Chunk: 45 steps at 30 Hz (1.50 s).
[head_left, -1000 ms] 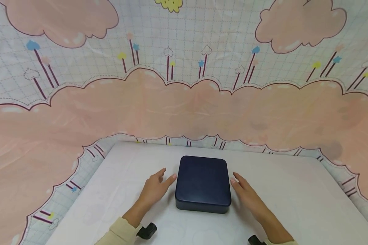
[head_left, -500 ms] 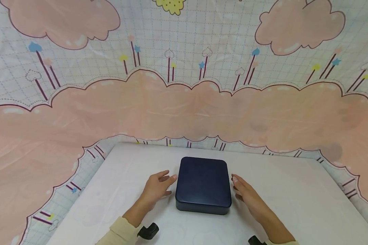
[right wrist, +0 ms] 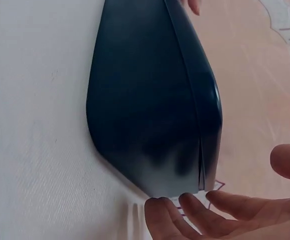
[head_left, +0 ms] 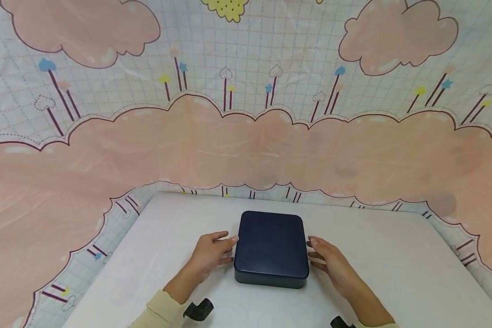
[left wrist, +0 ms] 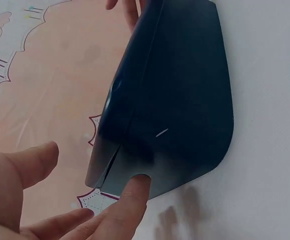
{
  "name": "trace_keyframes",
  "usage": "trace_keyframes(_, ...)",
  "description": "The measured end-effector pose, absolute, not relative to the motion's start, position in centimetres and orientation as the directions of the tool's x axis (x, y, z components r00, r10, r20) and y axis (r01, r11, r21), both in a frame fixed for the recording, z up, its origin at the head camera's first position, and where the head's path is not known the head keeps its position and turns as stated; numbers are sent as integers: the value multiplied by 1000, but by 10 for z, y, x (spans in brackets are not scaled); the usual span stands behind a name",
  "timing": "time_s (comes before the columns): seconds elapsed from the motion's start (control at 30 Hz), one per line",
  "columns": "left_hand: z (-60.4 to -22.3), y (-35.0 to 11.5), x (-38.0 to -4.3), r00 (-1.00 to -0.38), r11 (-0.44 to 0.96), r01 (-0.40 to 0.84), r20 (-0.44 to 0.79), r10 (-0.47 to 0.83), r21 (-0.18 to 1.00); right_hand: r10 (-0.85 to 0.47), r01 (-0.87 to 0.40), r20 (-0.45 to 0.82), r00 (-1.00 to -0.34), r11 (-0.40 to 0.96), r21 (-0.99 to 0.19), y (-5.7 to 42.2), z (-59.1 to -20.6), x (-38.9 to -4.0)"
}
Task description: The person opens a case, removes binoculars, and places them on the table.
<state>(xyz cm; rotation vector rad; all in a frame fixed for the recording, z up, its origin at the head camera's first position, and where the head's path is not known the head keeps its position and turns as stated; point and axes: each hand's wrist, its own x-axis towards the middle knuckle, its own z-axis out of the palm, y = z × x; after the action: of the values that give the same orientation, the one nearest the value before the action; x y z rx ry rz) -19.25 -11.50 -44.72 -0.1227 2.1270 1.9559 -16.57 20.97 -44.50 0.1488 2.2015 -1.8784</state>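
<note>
A dark navy box (head_left: 272, 246) with rounded corners and a lid lies flat on the white table. On its left side is my left hand (head_left: 211, 255), fingers extended and thumb tip right at the lid's edge. In the left wrist view a fingertip (left wrist: 137, 185) overlaps the box's side wall, below a narrow lid seam. My right hand (head_left: 332, 264) is at the opposite side, fingers stretched toward the wall. The right wrist view shows its fingertips (right wrist: 187, 200) right at the box's side, with the thumb (right wrist: 288, 161) held apart. Neither hand grips the box.
The white table (head_left: 393, 255) spreads around the box. Behind it hangs a cloth (head_left: 246, 146) printed with peach clouds. Black wrist devices (head_left: 198, 310) are worn on both arms, below cream sleeves (head_left: 157, 310).
Both hands have moved slightly inward, closer to the box's sides, and their lower fingers have spread toward it. The box itself stays in place.
</note>
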Motion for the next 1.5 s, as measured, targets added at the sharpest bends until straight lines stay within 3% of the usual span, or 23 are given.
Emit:
trace_keyframes(0.57,-436,-109,-191,-956,181,-263,-282,85,948,58,219,-211,-976,229,-948,195,-449,-175)
trace_keyframes(1.5,-436,-106,-204,-937,269,-290,-330,117,919,85,274,-260,-962,278,-921,199,-443,-184)
